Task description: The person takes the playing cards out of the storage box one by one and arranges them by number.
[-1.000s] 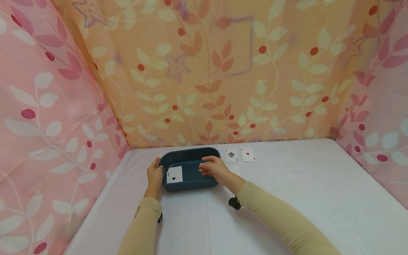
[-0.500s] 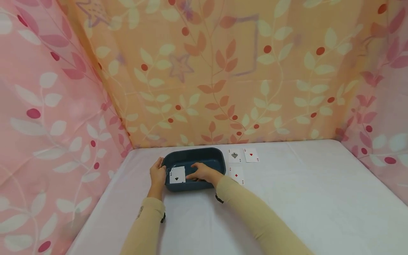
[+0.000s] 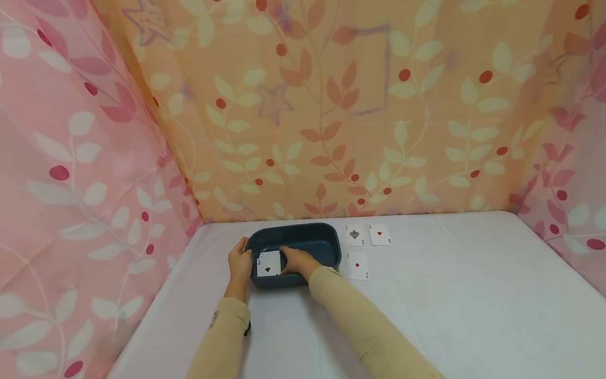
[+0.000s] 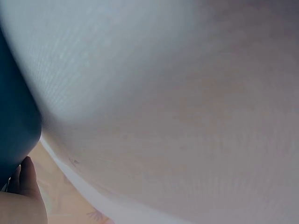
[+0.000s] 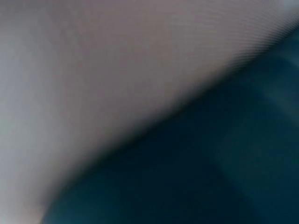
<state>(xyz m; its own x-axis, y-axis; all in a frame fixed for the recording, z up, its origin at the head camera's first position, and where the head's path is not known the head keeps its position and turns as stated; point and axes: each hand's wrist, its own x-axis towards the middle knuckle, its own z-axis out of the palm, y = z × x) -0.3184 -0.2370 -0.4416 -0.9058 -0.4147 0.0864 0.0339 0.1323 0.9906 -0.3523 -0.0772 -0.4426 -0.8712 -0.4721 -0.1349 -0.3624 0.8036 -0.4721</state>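
In the head view, a dark blue rectangular plastic basin (image 3: 326,271) stands on the white tablecloth. My left hand (image 3: 240,261) grips its left end, thumb at the rim; in the left wrist view its fingers lie against the basin's wall (image 4: 16,107). A small stack of playing cards (image 3: 268,263), a club on top, lies face up inside at the left end. My right hand (image 3: 299,261) reaches over the front rim, thumb and fingers spread in a curve right at the stack's right edge. The right wrist view is blurred, showing the basin's dark side (image 5: 201,168).
Right of the basin lie three aces face up: the ace of spades (image 3: 354,235) and ace of hearts (image 3: 380,235) behind, the ace of diamonds (image 3: 357,265) in front. White cloth (image 3: 454,300) covers the table. Patterned curtains (image 3: 331,131) enclose the back and sides.
My right hand has moved from the basin's right side leftward and down to the card stack, uncovering the ace of diamonds. My left hand keeps its grip. The view has shifted slightly.
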